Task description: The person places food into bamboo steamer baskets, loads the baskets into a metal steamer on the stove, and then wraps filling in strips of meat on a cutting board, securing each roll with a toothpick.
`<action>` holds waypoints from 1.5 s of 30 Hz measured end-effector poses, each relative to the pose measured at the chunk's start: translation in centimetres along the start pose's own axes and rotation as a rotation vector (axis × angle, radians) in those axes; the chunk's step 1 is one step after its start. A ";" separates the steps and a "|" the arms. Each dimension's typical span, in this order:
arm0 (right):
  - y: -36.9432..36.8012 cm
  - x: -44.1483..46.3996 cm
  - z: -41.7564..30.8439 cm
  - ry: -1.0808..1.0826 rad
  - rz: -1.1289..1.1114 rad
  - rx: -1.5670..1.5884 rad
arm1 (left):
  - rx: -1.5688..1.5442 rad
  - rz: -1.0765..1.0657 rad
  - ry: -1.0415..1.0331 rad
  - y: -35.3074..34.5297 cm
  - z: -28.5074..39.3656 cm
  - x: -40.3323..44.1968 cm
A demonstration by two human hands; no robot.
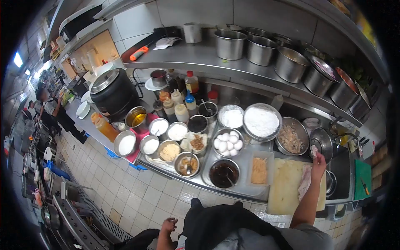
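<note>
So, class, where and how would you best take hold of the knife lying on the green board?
Take the knife by its orange handle, from above on the near side, probably with the right hand once its pale piece is put down. The handle lies toward the near edge of the green board, blade pointing away, so that grip should avoid the blade.

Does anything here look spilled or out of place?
A small green scrap lies loose on the steel shelf, in front of a metal pot; it looks odd because it sits outside any container.
</note>
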State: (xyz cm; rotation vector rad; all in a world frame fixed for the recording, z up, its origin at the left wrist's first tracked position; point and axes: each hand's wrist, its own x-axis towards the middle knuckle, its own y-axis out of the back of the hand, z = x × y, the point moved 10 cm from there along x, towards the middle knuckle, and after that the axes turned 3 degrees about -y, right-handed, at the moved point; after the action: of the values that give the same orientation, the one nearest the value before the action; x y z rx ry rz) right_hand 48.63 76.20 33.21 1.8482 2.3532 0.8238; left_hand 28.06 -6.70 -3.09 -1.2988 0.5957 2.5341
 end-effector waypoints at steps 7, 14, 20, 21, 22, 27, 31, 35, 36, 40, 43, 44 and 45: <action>-4.7 -10.5 -4.0 0.010 0.009 0.011 | -0.089 -0.321 -0.859 5.6 42.2 -14.8; -3.9 -15.2 -10.8 -0.036 -0.016 -0.065 | 0.326 0.183 -1.696 6.7 75.3 -27.8; -2.2 -16.1 -9.1 -0.092 0.053 -0.007 | 0.768 0.646 -1.684 3.9 90.8 -20.8; -2.3 -16.5 -8.8 -0.101 0.047 -0.042 | 0.776 0.643 -1.694 3.5 91.8 -20.1; -2.4 -16.9 -8.7 -0.111 0.040 -0.080 | 0.830 0.681 -1.641 3.3 92.6 -18.9; -1.1 -18.9 -9.2 -0.175 0.068 -0.091 | 1.048 0.510 -1.395 2.4 95.2 -16.1; -2.3 -20.0 -14.5 -0.160 0.178 -0.063 | 1.131 0.501 -1.438 1.5 93.6 -17.3; -8.3 -18.6 -23.2 -0.031 0.120 -0.037 | 1.096 0.471 -1.578 1.8 90.2 -20.9; -10.6 -18.0 -26.5 0.057 0.074 -0.031 | 1.091 0.458 -1.585 2.3 89.4 -20.7; -20.6 -15.8 -41.2 0.276 -0.044 -0.047 | 0.871 0.292 -1.911 4.0 86.3 -21.2; -29.4 -15.7 -55.3 0.688 -0.158 -0.088 | 0.685 0.309 -2.090 5.9 84.8 -22.0; -32.3 -15.3 -58.2 0.770 -0.216 -0.080 | 0.684 0.297 -2.094 6.1 84.6 -21.8; -35.4 -14.8 -60.6 0.827 -0.273 -0.048 | 0.697 0.301 -2.125 6.2 84.3 -21.9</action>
State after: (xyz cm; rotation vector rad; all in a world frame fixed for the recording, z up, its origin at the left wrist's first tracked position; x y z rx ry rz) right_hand 0.41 34.37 65.95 1.2400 2.8610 1.8415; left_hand -22.32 25.72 60.46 1.6487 0.7752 1.9276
